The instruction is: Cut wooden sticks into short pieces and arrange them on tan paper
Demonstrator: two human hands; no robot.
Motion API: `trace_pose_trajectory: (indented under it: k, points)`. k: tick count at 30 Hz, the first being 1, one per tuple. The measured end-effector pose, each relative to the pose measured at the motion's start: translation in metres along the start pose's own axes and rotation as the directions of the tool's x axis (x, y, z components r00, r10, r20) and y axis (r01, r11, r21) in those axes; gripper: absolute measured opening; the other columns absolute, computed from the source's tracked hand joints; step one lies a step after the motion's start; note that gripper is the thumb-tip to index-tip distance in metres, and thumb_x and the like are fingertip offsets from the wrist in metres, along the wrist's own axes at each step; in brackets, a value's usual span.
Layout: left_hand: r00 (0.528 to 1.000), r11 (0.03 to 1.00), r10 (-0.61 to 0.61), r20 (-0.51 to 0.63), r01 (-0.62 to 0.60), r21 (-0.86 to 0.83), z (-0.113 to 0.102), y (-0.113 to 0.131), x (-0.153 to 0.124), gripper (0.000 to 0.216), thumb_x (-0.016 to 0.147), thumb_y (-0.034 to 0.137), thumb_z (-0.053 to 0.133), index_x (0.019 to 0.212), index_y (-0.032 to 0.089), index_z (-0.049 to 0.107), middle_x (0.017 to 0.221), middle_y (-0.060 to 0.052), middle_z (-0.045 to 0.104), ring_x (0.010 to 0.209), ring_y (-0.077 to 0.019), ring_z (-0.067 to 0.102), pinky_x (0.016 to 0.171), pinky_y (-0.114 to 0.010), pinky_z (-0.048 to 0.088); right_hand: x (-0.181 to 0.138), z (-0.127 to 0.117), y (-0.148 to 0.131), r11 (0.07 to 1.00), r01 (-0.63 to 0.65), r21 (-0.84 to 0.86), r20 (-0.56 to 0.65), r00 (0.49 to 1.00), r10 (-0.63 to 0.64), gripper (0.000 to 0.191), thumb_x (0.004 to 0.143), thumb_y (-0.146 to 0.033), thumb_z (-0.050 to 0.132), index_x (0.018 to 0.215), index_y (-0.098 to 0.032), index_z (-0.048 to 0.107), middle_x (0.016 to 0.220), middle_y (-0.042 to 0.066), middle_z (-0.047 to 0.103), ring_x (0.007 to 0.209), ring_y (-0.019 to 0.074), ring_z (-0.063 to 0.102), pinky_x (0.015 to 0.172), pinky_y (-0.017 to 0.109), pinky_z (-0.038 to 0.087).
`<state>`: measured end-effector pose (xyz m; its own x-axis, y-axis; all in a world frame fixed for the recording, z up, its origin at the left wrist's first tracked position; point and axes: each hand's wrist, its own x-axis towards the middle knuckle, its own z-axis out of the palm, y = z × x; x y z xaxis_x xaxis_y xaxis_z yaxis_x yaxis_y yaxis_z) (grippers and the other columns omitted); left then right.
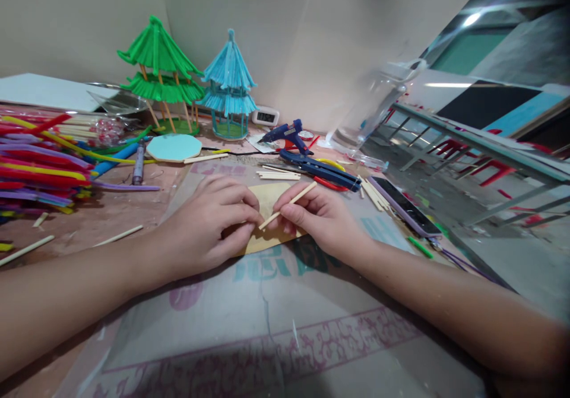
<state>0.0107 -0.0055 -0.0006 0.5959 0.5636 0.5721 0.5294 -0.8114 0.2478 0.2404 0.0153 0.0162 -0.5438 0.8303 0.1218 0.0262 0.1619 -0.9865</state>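
Note:
My left hand (209,226) lies with curled fingers on a flat tan cardboard piece (267,199), its fingertips pinched together at the lower end of a thin wooden stick (289,203). My right hand (318,217) pinches that same stick, which slants up to the right over the cardboard. The cardboard lies on a printed sheet (267,303) that covers the table. Both hands meet at the cardboard's middle.
A green straw pagoda (160,71) and a blue one (229,86) stand at the back. A pile of coloured straws (40,160) lies left. A blue glue gun (289,133), blue pliers (320,169), loose sticks, a round cyan disc (173,147) and a phone (403,205) lie around.

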Motion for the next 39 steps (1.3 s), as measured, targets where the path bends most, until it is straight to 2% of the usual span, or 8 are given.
trace_pose_trajectory:
  k: [8,14,18,20,23,27,33,39]
  points:
    - [0.999,0.999,0.035,-0.005,-0.036,-0.02,-0.001,0.0,0.002,0.018,0.099,0.022,0.055,0.092,0.021,0.072,0.095,-0.002,0.071,0.093,-0.0192,0.062,0.089,-0.038,0.04,0.001,0.0,0.0,0.999,-0.019,0.036,-0.004,1.0,0.019,0.021,0.089,-0.036,0.076,0.087,-0.019,0.064,0.072,0.0,0.072,0.058,0.0089,0.059,0.057,0.021,0.05]
    - [1.0,0.998,-0.01,0.003,0.01,-0.054,-0.001,0.002,0.001,0.011,0.098,0.027,0.062,0.093,0.023,0.071,0.096,-0.001,0.07,0.095,-0.0193,0.061,0.09,-0.037,0.039,0.004,-0.003,0.003,0.987,-0.063,0.15,0.019,0.998,0.061,0.036,0.081,-0.042,0.086,0.088,-0.021,0.057,0.073,-0.001,0.073,0.059,0.0094,0.061,0.055,0.02,0.051]
    - [0.996,1.0,0.014,-0.091,-0.016,-0.025,-0.005,0.005,0.001,0.014,0.1,0.028,0.061,0.088,0.022,0.067,0.092,0.0,0.07,0.095,-0.0199,0.062,0.093,-0.039,0.041,0.006,-0.008,0.009,0.986,-0.019,0.168,0.034,0.999,0.014,0.031,0.081,-0.041,0.085,0.085,-0.02,0.062,0.069,-0.003,0.068,0.053,0.0086,0.056,0.048,0.019,0.047]
    - [0.985,1.0,0.006,-0.173,-0.005,0.008,-0.007,0.007,0.0,0.014,0.099,0.026,0.061,0.087,0.021,0.064,0.092,-0.002,0.069,0.097,-0.0214,0.061,0.093,-0.04,0.042,0.006,-0.01,0.008,0.996,0.022,0.082,0.014,1.0,-0.023,0.025,0.081,-0.036,0.084,0.081,-0.02,0.065,0.068,-0.003,0.065,0.053,0.0088,0.055,0.048,0.02,0.046]
    - [0.972,0.999,0.021,-0.235,-0.014,0.034,-0.01,0.008,-0.001,0.012,0.099,0.025,0.061,0.088,0.02,0.06,0.095,-0.003,0.067,0.097,-0.0223,0.059,0.09,-0.041,0.042,0.001,-0.008,0.004,0.964,0.138,-0.227,0.008,0.99,-0.14,0.012,0.084,-0.026,0.078,0.081,-0.02,0.068,0.077,0.0,0.069,0.066,0.012,0.062,0.061,0.023,0.052]
    - [0.973,0.997,0.079,-0.215,-0.077,0.018,-0.011,0.011,-0.003,0.009,0.102,0.026,0.06,0.095,0.021,0.061,0.098,-0.003,0.066,0.097,-0.0214,0.058,0.091,-0.04,0.043,-0.009,-0.003,-0.001,0.737,0.375,-0.562,0.16,0.924,-0.348,0.011,0.096,-0.017,0.062,0.093,-0.02,0.072,0.087,0.004,0.075,0.077,0.0151,0.067,0.074,0.028,0.053]
    - [0.97,0.995,0.101,-0.221,-0.099,0.02,-0.011,0.015,-0.002,0.009,0.102,0.026,0.06,0.096,0.021,0.065,0.096,-0.003,0.068,0.099,-0.0215,0.06,0.095,-0.04,0.043,-0.01,-0.001,-0.001,0.546,0.583,-0.602,0.339,0.805,-0.486,0.014,0.1,-0.015,0.059,0.101,-0.017,0.073,0.082,0.006,0.075,0.078,0.0175,0.064,0.071,0.029,0.05]
    - [0.976,0.997,0.069,-0.206,-0.075,-0.018,-0.011,0.015,-0.003,0.01,0.102,0.029,0.061,0.104,0.024,0.069,0.099,-0.002,0.066,0.101,-0.0213,0.057,0.096,-0.04,0.04,-0.012,0.003,-0.002,0.575,0.579,-0.578,0.356,0.813,-0.46,0.017,0.102,-0.019,0.06,0.094,-0.016,0.074,0.082,0.006,0.073,0.079,0.0169,0.063,0.073,0.029,0.049]
